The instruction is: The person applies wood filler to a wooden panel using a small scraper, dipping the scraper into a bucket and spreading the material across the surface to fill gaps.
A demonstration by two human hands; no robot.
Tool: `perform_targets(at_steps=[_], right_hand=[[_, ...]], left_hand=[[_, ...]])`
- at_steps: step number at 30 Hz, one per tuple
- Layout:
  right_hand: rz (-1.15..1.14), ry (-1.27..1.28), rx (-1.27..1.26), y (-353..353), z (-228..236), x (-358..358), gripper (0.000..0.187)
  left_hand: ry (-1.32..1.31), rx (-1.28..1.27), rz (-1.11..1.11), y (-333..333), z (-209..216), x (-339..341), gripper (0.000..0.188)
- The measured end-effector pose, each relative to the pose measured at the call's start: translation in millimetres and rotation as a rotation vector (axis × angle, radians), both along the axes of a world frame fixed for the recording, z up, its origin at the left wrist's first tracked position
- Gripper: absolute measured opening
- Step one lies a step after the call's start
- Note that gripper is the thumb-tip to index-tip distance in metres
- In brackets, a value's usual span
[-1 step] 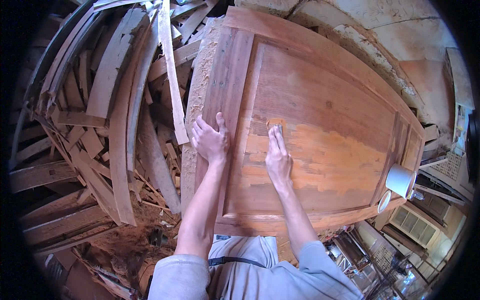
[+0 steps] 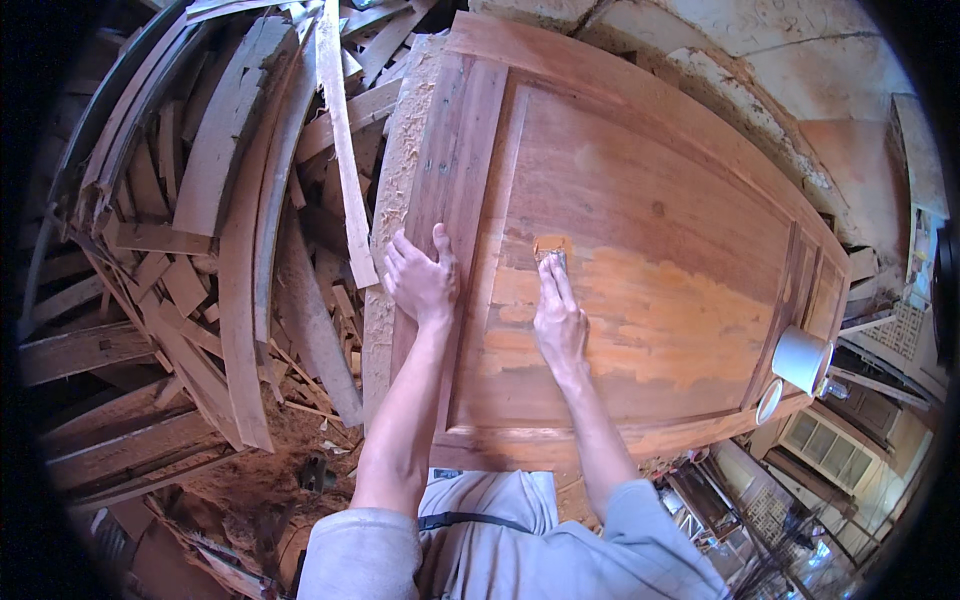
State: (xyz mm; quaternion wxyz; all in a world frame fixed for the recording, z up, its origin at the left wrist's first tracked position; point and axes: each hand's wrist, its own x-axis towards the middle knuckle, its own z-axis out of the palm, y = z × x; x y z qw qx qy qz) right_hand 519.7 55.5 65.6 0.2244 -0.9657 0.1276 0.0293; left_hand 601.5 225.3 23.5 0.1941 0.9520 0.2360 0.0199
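At the upper left of the orange paste [image 2: 650,310], on the wooden door [image 2: 640,160], sits a small spreader [image 2: 556,254]; probably light, thin and slightly springy; its paste-smeared edge is likely slippery, so best held at the clean end nearest the wrist; the door looks stiff and heavy. Right hand [image 2: 562,325] has its grip clenched on the spreader, two fingers extended along it, forearm slanting up from below; left hand [image 2: 420,282] grasps nothing, resting on the door's left frame, thumb apart from the fingers.
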Motion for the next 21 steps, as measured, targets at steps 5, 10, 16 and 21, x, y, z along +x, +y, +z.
perform_targets(at_steps=[5, 10, 16, 21], right_hand=[[0.17, 0.085, 0.017, -41.5, 24.4, -9.9, 0.033], [0.435, 0.214, 0.016, -40.4, 55.8, 63.8, 0.038], [0.687, 0.391, -0.199, -65.7, 62.6, 88.1, 0.028], [0.655, 0.52, -0.259, -90.0, 84.4, 79.7, 0.022]], left_hand=[[0.011, 0.002, 0.006, 1.9, -1.2, 2.2, 0.07], [0.042, -0.007, -0.006, 4.9, -1.5, 2.5, 0.071], [0.037, -0.039, -0.008, 1.2, 0.7, 0.4, 0.072], [0.027, -0.029, -0.003, 8.1, 0.1, 0.2, 0.071]])
